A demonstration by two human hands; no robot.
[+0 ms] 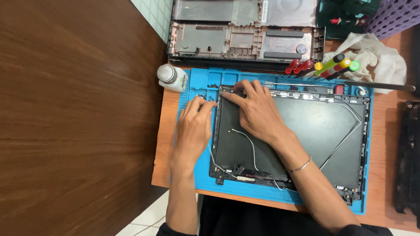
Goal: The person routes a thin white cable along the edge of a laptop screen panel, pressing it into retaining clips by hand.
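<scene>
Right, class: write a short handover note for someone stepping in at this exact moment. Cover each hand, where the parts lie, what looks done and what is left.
Left hand: fingers bent, tips on the left edge of the laptop lid near its top corner, holding nothing.
Right hand: flat on the lid, fingertips pressing at the same top-left corner.
The lid lies inside-up on the blue mat; thin cables run across it.
Done: the lid is off the laptop base, which sits behind the mat; small screws lie in the mat's tray.
Left: the cables and corner fittings are still in place.
Screwdrivers lie at the mat's top right.
</scene>
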